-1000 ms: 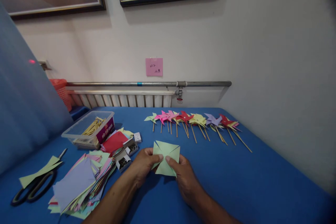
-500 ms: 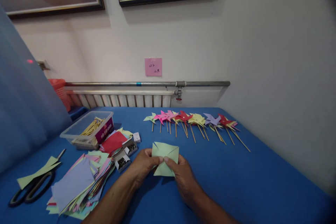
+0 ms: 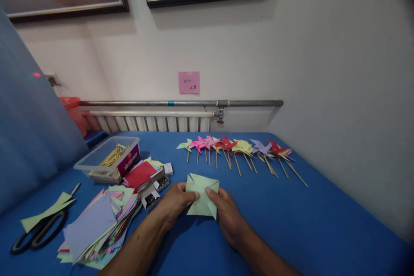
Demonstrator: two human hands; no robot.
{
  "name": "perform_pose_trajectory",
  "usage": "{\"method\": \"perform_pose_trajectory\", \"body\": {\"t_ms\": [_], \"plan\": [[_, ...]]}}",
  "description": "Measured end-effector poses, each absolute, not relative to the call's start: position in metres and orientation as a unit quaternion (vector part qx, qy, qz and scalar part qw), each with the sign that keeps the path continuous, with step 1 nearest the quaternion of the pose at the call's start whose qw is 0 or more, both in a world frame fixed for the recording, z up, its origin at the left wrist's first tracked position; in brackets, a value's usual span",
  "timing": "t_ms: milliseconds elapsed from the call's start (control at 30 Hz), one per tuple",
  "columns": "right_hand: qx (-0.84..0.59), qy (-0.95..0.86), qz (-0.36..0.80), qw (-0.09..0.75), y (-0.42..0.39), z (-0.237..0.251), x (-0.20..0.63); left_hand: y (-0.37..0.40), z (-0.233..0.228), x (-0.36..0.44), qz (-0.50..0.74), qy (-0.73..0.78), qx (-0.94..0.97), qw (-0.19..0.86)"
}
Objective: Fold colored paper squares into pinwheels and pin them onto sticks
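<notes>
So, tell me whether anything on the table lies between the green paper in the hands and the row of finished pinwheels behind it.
Nothing visible does. Both hands, left hand and right hand, hold the green paper, and only bare blue table separates it from the pinwheels. The small boxes lie off to the left.

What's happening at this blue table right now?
A person holds a pale green paper square in both hands, the left hand and right hand pinching it near its middle just above the blue table. A row of finished paper pinwheels on sticks lies farther back. To the left lie a stack of coloured paper, small open boxes, a clear tub of sticks and scissors.
</notes>
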State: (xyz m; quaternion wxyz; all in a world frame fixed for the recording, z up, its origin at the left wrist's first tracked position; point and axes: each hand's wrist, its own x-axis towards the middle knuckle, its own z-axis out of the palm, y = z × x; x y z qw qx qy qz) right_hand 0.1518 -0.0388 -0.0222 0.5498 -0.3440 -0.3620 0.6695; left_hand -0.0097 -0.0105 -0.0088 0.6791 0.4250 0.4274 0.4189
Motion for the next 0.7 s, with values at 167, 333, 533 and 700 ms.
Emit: {"method": "perform_pose_trajectory", "body": {"t_ms": [167,333,533,700], "plan": [[-0.356,-0.361,0.660,0.553,-0.037,-0.028,0.153,-0.011,-0.005,-0.009,0.417,0.433,0.423,0.679],[-0.382,-0.349,0.643,0.565,-0.033,-0.036,0.152,-0.013,0.004,-0.008,0.406,0.433,0.430,0.680],[-0.390,-0.338,0.632,0.578,-0.032,-0.036,0.152,-0.003,0.000,-0.011,0.500,0.485,0.441,0.566],[-0.392,-0.331,0.638,0.575,-0.034,-0.035,0.152,-0.001,-0.001,-0.013,0.499,0.485,0.482,0.532]]}}
